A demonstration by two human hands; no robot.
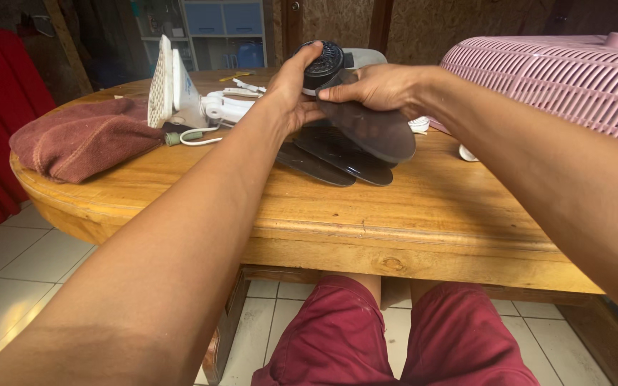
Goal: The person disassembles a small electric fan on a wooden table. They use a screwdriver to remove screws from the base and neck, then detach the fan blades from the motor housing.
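Wooden surface (423, 214) edge lies close below both hands, left hand (291, 89) and right hand (377, 89) clasping the dark fan blade (355, 139), whose smooth vanes might slip free.

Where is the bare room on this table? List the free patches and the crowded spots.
Free: the near strip of the wooden table along its front edge, below the fan blades; also between the maroon cloth and the blades. Crowded: the far middle, with the white fan body, its cord and both hands; the pink grille fills the right.
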